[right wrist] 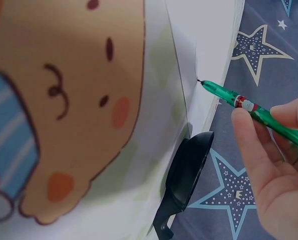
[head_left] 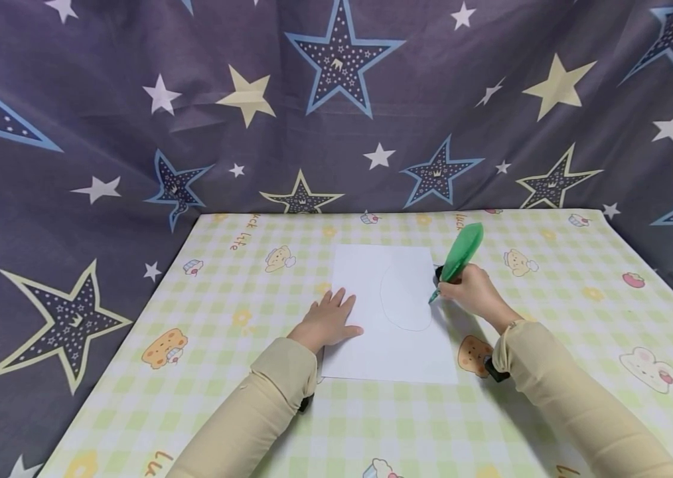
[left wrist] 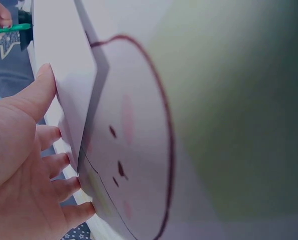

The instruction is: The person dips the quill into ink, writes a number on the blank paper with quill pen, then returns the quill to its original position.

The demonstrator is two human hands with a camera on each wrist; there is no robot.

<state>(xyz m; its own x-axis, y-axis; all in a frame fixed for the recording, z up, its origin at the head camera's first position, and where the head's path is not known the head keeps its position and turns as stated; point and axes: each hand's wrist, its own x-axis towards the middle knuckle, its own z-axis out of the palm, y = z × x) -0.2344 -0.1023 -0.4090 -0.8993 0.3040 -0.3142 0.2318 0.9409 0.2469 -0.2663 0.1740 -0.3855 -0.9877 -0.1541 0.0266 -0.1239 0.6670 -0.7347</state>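
A white sheet of paper (head_left: pixel 366 358) lies on the tablecloth and bears a thin, rounded pencil-like line (head_left: pixel 406 330), open at its upper right. My left hand (head_left: pixel 329 320) rests on the paper's left edge with its fingers spread. Between thumb and fingers, my right hand (head_left: pixel 476 295) pinches a green pen (head_left: pixel 458 252) with a broad, leaf-shaped top. In the right wrist view, the dark tip of the pen (right wrist: pixel 239 102) is at the paper, at the end of the drawn line.
Just beyond the right hand, by the paper's right edge, sits a small black pan-shaped thing (right wrist: pixel 189 170). The table wears a green checked cloth (head_left: pixel 587 398) printed with cartoon figures. Behind the table hangs a dark, star-patterned curtain (head_left: pixel 432 79).
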